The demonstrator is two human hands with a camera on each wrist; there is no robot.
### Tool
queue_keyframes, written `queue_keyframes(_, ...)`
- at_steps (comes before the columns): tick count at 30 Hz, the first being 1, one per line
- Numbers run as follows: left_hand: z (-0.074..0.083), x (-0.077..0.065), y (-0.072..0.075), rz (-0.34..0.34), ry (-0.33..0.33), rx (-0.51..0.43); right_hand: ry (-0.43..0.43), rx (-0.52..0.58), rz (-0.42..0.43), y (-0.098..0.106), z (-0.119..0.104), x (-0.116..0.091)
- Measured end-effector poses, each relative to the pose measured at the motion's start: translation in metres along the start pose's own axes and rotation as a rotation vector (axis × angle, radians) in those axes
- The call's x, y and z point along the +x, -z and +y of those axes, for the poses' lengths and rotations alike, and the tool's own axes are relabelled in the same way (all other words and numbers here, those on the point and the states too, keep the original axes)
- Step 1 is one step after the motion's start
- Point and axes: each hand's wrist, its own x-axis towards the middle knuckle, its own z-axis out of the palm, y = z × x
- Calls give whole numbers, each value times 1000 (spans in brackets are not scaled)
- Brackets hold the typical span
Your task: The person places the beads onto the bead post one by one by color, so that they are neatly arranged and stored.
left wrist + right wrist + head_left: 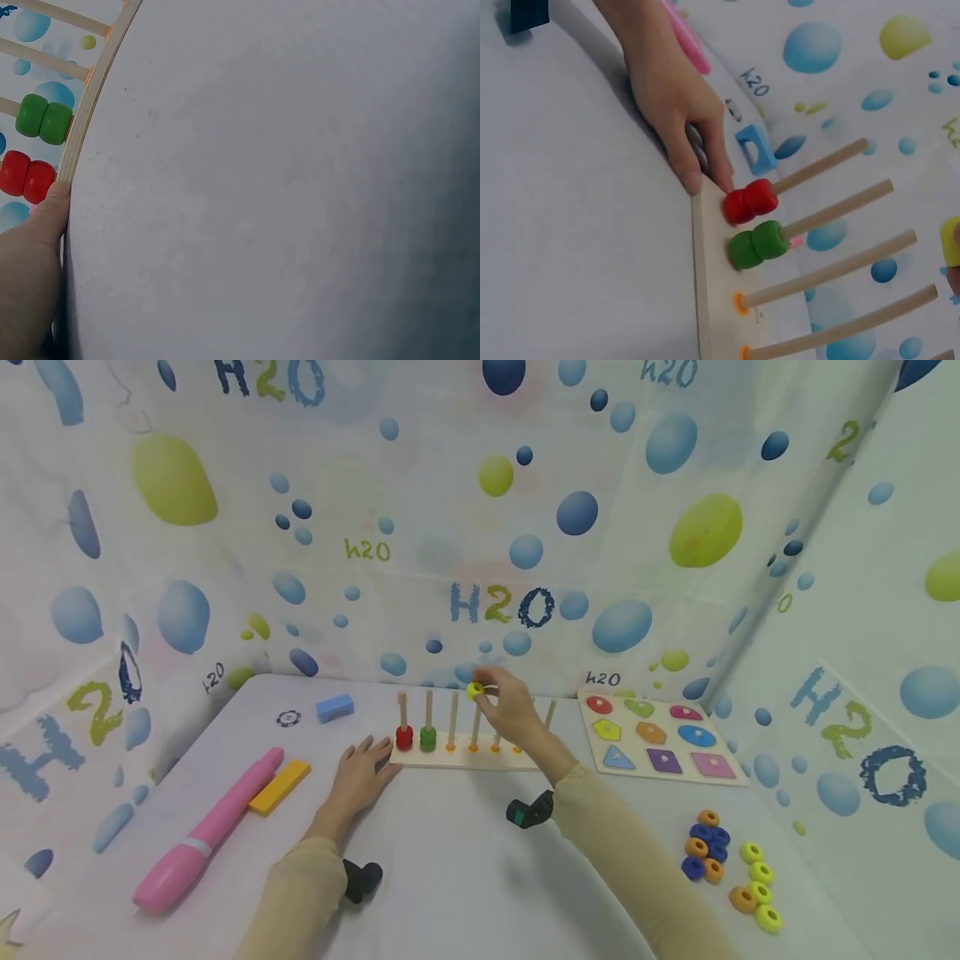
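Observation:
A wooden peg stand [442,761] with upright pegs stands toward the back of the table. Two red beads [750,201] sit on its leftmost peg and two green beads [758,244] on the one beside it. My left hand [361,777] holds the stand's left end, the thumb on its front edge and the fingers around the corner. Between thumb and fingertips, my right hand [516,706] pinches a yellow bead [475,691] at the top of the fourth peg from the left. Whether the bead is around the peg tip, I cannot tell.
Loose orange, blue and yellow beads [760,872] lie at the front right. Behind them is a shape puzzle board [660,737]. At left lie a pink baton-like object [213,827], a yellow block [280,787] and a blue block [334,707]. Patterned cloth surrounds the table.

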Motion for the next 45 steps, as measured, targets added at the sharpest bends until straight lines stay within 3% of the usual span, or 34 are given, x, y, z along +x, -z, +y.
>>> queue_keyframes(5,2,1,-3,-3,2,-11,0,16,-46,-14,-2,7)
queue_keyframes(10,4,1,-9,-11,-11,-6,-3,-59,-50,-20,2,6)
queue_keyframes(25,7,2,-11,-4,-1,2,-24,-114,-89,-21,7,10)
queue_keyframes(32,9,4,-3,-1,-1,5,-51,-93,-47,-12,4,10)
queue_keyframes(36,4,3,-1,7,-5,11,-18,-98,8,-3,8,4)
queue_keyframes(45,2,1,-2,16,-4,18,-51,-119,107,44,33,-34)
